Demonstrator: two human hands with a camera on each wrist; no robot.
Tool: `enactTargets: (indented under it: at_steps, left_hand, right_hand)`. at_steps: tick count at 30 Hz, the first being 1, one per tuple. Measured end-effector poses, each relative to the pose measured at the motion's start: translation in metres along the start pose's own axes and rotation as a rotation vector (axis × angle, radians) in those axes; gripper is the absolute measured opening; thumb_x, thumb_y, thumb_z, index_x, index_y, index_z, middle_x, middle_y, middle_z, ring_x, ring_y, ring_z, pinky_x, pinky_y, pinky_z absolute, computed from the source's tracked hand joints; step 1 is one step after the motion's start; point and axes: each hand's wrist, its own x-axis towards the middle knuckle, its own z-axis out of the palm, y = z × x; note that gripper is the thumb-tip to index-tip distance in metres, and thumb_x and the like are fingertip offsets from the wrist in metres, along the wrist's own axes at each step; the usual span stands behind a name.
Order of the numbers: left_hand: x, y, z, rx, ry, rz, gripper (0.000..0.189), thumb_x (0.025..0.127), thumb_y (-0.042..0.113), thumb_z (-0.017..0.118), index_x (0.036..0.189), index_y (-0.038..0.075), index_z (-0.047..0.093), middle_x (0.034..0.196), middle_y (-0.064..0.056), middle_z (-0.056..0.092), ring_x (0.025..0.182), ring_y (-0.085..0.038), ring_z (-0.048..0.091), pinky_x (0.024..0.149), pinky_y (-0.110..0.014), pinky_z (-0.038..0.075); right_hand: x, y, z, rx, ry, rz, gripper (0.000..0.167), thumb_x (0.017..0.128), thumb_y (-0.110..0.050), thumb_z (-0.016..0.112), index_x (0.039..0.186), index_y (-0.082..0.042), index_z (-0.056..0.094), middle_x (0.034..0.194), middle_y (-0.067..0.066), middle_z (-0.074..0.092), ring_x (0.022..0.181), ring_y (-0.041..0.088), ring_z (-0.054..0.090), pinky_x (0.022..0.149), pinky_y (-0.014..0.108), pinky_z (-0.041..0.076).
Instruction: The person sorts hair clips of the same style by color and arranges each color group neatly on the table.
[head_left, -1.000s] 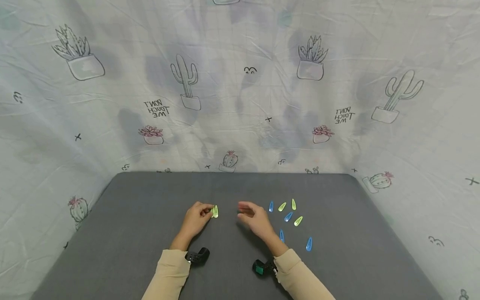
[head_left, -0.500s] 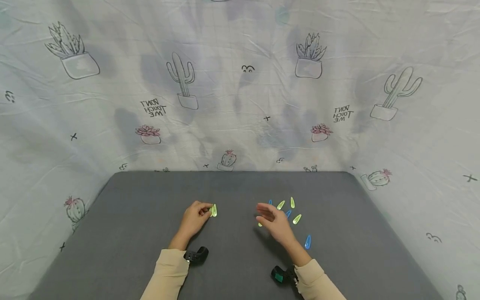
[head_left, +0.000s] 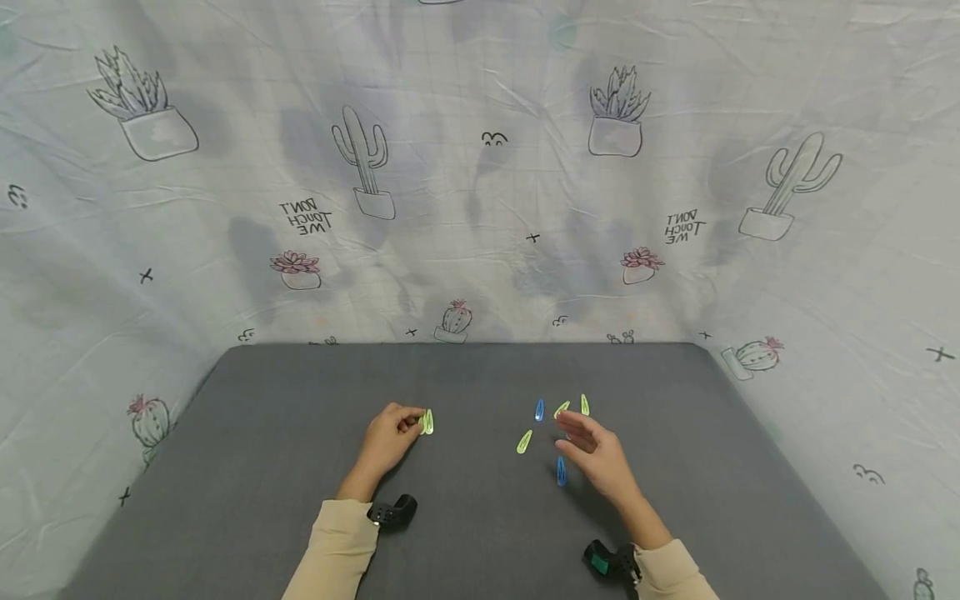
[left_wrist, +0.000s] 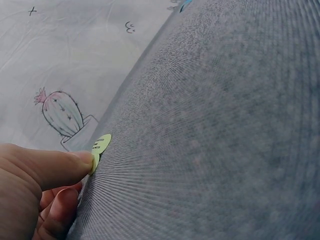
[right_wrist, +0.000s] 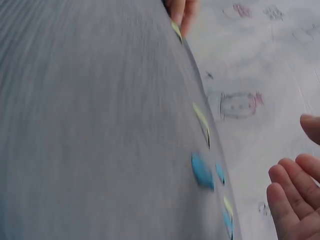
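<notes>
My left hand (head_left: 387,437) pinches a yellow-green snap hair clip (left_wrist: 94,162) between thumb and forefinger, close to the table top. Another yellow-green hair clip (left_wrist: 103,143) overlaps it just past the fingertips. To the right, my right hand (head_left: 600,458) hovers above the scattered clips, its fingers relaxed and nothing in them. Around it lie a blue hair clip (head_left: 539,410), a nearer blue clip (head_left: 561,472), a yellow-green clip (head_left: 524,442) and a further yellow-green clip (head_left: 585,405). One more yellow-green clip (head_left: 562,409) shows at its fingertips. The hand hides other clips.
A grey cloth-covered table (head_left: 465,517) extends beneath both hands. Behind it and along the sides hangs a pale curtain (head_left: 480,192) printed with cacti. Black camera mounts sit at the left wrist (head_left: 393,511) and right wrist (head_left: 611,560).
My right hand has swept rightward over the clips, uncovering a yellow-green one and passing in front of others. My left hand has kept its pinch in nearly the same place.
</notes>
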Motion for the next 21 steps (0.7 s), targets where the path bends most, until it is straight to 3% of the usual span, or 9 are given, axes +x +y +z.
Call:
enactTargets:
  at_steps: [6,13,21]
  left_hand:
    - [0.000,0.000,0.002,-0.004,0.004,0.013,0.020,0.082,0.007,0.072,0.102,0.007,0.073,0.084,-0.003,0.058,0.070,-0.010,0.049,0.064,-0.025,0.041]
    - [-0.003,-0.001,0.003,0.011,0.027,0.023,0.019,0.081,0.007,0.072,0.100,0.006,0.073,0.083,-0.002,0.057,0.069,-0.008,0.048,0.063,-0.025,0.042]
    - [-0.003,0.001,0.003,-0.002,0.006,-0.001,0.021,0.082,0.007,0.072,0.102,0.006,0.073,0.085,-0.004,0.058,0.071,-0.011,0.050,0.065,-0.025,0.042]
  right_hand:
    - [-0.012,0.012,-0.023,-0.034,0.026,0.013,0.046,0.087,-0.006,0.066,0.129,0.007,0.051,0.126,0.028,0.056,0.114,0.029,0.058,0.092,0.026,0.049]
    - [-0.023,0.024,-0.045,-0.018,0.091,0.133,0.046,0.088,-0.007,0.066,0.129,0.006,0.051,0.126,0.028,0.055,0.111,0.016,0.059,0.086,0.012,0.045]
    - [-0.027,0.030,-0.050,-0.099,0.101,0.235,0.048,0.087,-0.014,0.068,0.128,0.007,0.052,0.124,0.025,0.057,0.112,0.036,0.058,0.084,0.012,0.045]
